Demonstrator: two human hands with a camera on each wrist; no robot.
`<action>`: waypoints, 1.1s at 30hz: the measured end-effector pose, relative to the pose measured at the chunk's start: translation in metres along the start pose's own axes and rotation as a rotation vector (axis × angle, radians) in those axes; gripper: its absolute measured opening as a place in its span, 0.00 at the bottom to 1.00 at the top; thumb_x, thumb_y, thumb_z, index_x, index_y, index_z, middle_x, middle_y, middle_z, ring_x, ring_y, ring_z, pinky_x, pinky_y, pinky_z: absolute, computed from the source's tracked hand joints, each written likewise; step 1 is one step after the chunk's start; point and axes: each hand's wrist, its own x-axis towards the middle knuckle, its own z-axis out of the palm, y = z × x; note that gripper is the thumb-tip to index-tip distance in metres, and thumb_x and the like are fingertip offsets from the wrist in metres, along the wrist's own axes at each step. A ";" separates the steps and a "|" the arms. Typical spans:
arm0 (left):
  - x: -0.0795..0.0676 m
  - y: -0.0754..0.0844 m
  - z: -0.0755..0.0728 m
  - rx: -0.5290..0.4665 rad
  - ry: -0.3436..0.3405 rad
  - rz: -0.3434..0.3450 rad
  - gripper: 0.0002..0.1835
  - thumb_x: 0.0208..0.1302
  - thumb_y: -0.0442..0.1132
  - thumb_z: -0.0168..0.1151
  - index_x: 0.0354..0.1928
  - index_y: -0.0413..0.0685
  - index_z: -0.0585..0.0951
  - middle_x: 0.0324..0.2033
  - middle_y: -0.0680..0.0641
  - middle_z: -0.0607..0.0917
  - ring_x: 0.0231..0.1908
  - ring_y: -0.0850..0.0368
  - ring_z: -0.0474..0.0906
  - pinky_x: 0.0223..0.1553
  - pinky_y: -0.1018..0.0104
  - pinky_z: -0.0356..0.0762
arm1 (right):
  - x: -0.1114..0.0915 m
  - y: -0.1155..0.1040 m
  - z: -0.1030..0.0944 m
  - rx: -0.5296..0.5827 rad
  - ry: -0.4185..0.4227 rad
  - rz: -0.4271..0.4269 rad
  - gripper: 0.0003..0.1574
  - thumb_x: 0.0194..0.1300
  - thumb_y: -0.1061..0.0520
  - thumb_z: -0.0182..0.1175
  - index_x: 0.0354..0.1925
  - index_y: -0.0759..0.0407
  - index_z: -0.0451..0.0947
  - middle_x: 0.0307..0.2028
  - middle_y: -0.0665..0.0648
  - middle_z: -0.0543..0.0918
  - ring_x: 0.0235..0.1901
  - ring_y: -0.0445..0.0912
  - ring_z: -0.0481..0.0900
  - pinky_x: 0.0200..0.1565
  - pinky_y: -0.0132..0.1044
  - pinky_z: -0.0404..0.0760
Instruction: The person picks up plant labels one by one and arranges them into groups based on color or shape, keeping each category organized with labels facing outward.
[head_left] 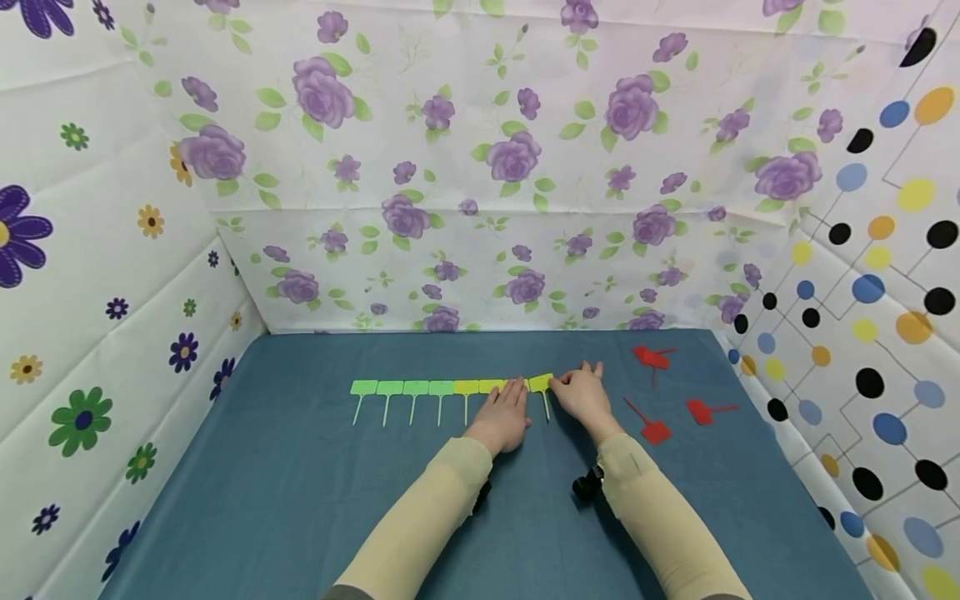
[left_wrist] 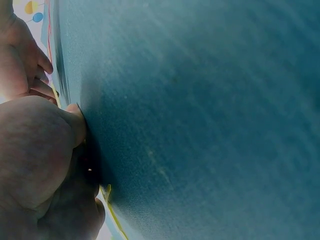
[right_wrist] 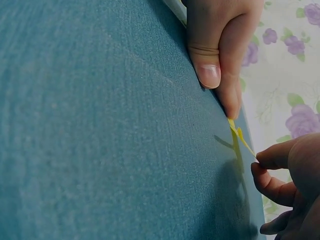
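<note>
A row of T-shaped plastic plant labels lies on the blue cloth, stems toward me: several green labels (head_left: 390, 388) on the left, then yellow labels (head_left: 467, 387). My left hand (head_left: 501, 417) rests with extended fingers over part of the yellow section, hiding some labels. At the row's right end, my right hand (head_left: 583, 398) pinches the head of a yellow plant label (head_left: 539, 383) between thumb and fingertip. That label (right_wrist: 245, 142) tilts up from the cloth in the right wrist view, near the left hand's fingertips (right_wrist: 231, 107). Beyond my left hand, the left wrist view shows the right hand (left_wrist: 20, 60).
Three groups of red labels lie at the right: one overlapping cluster (head_left: 651, 358) near the back, a single label (head_left: 656, 432) closer in, and another (head_left: 701, 412) further right. Patterned fabric walls (head_left: 480, 275) border the blue cloth (head_left: 300, 483) at the back and sides.
</note>
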 end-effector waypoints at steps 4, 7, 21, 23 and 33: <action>0.001 0.000 0.001 -0.004 -0.009 0.000 0.35 0.89 0.52 0.42 0.87 0.47 0.50 0.87 0.48 0.45 0.85 0.53 0.38 0.84 0.54 0.40 | 0.000 0.001 0.001 -0.010 0.001 -0.013 0.26 0.79 0.47 0.61 0.49 0.70 0.89 0.61 0.75 0.82 0.82 0.71 0.45 0.80 0.64 0.50; 0.001 0.000 0.000 -0.007 -0.017 -0.005 0.35 0.89 0.53 0.42 0.87 0.48 0.50 0.87 0.48 0.45 0.85 0.53 0.38 0.84 0.54 0.40 | -0.001 0.000 0.001 -0.011 -0.002 -0.017 0.26 0.79 0.47 0.61 0.50 0.69 0.89 0.64 0.77 0.79 0.82 0.72 0.44 0.79 0.65 0.52; -0.004 0.001 -0.003 -0.010 -0.009 0.002 0.35 0.89 0.52 0.41 0.87 0.47 0.50 0.87 0.48 0.45 0.85 0.53 0.38 0.84 0.53 0.41 | -0.001 0.002 0.003 -0.039 -0.011 0.007 0.28 0.80 0.45 0.59 0.52 0.69 0.89 0.75 0.81 0.63 0.81 0.74 0.37 0.76 0.67 0.61; -0.004 0.001 -0.003 -0.010 -0.005 0.005 0.35 0.89 0.52 0.42 0.87 0.47 0.50 0.87 0.48 0.45 0.85 0.53 0.38 0.84 0.53 0.41 | -0.001 0.003 0.004 -0.044 -0.017 0.015 0.29 0.80 0.44 0.59 0.52 0.69 0.89 0.76 0.82 0.60 0.81 0.74 0.36 0.75 0.67 0.62; -0.006 0.000 -0.004 0.000 0.010 0.015 0.35 0.89 0.52 0.42 0.87 0.46 0.51 0.86 0.46 0.46 0.85 0.51 0.40 0.84 0.53 0.42 | 0.000 0.003 0.004 -0.052 -0.022 0.029 0.32 0.81 0.41 0.58 0.53 0.69 0.88 0.79 0.82 0.52 0.81 0.74 0.34 0.73 0.68 0.66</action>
